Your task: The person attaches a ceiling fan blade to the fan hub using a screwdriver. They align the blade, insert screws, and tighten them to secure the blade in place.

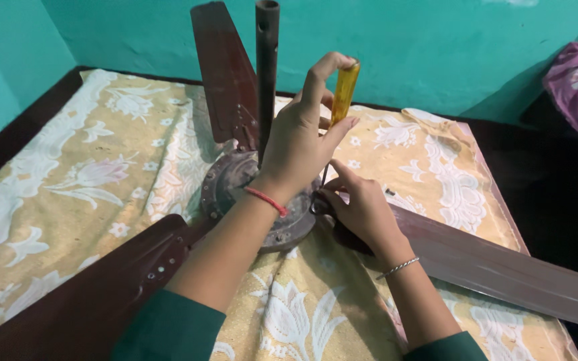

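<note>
Yellow-handled screwdriver [343, 92] stands upright in the left hand [300, 144], fingers closed around it above the fan motor [235, 187]. Just beside, the right hand [359, 204], half curled, steadies its tip.

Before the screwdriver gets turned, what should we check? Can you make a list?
1. Left hand grips the yellow screwdriver handle: ok.
2. Screwdriver shaft stands nearly upright: ok.
3. Tip seated in a screw: cannot tell, the hands hide it.
4. Right hand steadies things beside the tip, on the root of the right fan blade: ok.
5. Fan motor housing lies flat on the flowered cloth: ok.
6. Right hand's fingers clear of the tip: not ok, they sit very close.
</note>
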